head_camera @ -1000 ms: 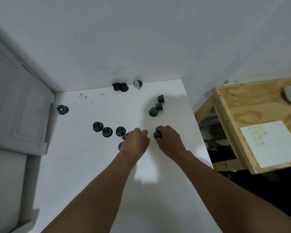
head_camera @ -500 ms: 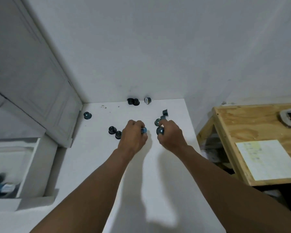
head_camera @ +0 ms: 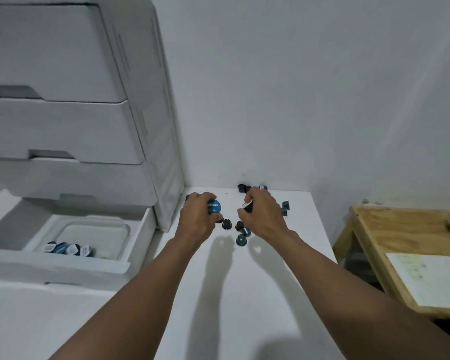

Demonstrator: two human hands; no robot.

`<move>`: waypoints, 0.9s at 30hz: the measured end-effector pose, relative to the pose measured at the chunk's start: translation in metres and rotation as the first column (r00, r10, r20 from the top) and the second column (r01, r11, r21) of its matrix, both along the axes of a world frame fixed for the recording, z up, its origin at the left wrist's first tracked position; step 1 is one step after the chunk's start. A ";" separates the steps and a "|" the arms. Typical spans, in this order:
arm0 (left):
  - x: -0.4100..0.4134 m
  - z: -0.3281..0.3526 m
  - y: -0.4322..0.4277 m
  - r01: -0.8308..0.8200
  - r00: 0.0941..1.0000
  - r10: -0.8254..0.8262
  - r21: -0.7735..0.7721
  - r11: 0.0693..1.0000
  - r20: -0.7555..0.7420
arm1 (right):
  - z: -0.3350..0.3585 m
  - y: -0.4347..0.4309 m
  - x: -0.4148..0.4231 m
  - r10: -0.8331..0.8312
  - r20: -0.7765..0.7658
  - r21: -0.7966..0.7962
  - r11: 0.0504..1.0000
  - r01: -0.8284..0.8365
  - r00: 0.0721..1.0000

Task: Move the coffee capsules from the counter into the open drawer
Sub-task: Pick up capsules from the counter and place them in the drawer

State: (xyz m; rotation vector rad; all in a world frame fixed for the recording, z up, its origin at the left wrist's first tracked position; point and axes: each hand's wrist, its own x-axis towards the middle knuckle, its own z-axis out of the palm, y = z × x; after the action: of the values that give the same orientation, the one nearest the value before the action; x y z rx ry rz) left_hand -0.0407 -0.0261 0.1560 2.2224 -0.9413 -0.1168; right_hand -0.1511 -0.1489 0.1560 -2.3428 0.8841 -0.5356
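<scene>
Left hand (head_camera: 196, 219): It is lifted a little above the white counter (head_camera: 244, 294), back of the hand up. The arm is stretched out long from the bottom of the view. The fingers curl round a blue capsule (head_camera: 214, 207) and hold it.
Blue capsule: It is round and shiny blue with small white letters on its side. It sticks out on the thumb side of the hand.
Right hand (head_camera: 263, 215): It is up just beside the left hand, with a small gap between them. Its arm is stretched out too. The fingertips pinch a dark capsule (head_camera: 247, 206).
Dark capsule: It is tilted, and a bit of its silver lid shows.
Loose capsules (head_camera: 240, 240): A few dark and teal ones sit on the counter under and between the hands. More sit by the back wall (head_camera: 242, 188) and past the right hand (head_camera: 285, 204).
Open drawer (head_camera: 146, 229): It is the bottom drawer of the white drawer unit (head_camera: 76, 126), pulled out to the left of the hands.
Capsules in the drawer (head_camera: 68, 248): A small bunch lies in the drawer's near corner, silver lids showing.
Wooden table (head_camera: 400, 229): It stands to the right of the counter with a sheet of paper (head_camera: 426, 281) on it.
</scene>
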 end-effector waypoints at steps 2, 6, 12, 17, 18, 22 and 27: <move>0.003 0.009 0.035 -0.015 1.000 0.015 -0.038 0.999 -0.001 | 0.007 0.033 0.004 0.011 0.037 -0.008 1.000 -0.011 0.999; 0.008 0.025 0.109 -0.026 1.000 0.027 -0.082 0.996 0.005 | 0.015 0.103 0.012 0.048 0.133 0.025 0.998 -0.052 0.990; 0.024 0.039 0.204 -0.120 0.989 0.125 -0.073 0.990 0.074 | 0.021 0.190 0.035 0.174 0.122 0.007 0.984 -0.176 0.977; 0.050 0.044 0.255 -0.180 0.971 0.190 -0.081 0.980 0.147 | 0.027 0.234 0.071 0.257 0.146 -0.049 0.966 -0.253 0.955; 0.057 0.044 0.262 -0.188 0.968 0.199 -0.086 0.978 0.152 | 0.027 0.240 0.079 0.275 0.151 -0.059 0.961 -0.269 0.949; 0.091 0.040 0.278 -0.199 0.964 0.209 -0.073 0.977 0.163 | 0.025 0.251 0.119 0.310 0.165 -0.058 0.951 -0.305 0.936; 0.149 0.030 0.279 -0.201 0.969 0.204 -0.034 0.979 0.143 | 0.010 0.243 0.179 0.348 0.140 -0.067 0.937 -0.342 0.927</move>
State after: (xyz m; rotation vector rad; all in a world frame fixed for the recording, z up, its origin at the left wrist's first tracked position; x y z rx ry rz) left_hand 0.1083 0.2529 0.1862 2.3184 -0.7816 0.1502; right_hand 0.0278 0.0945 0.1655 -2.3867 0.3803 -0.5745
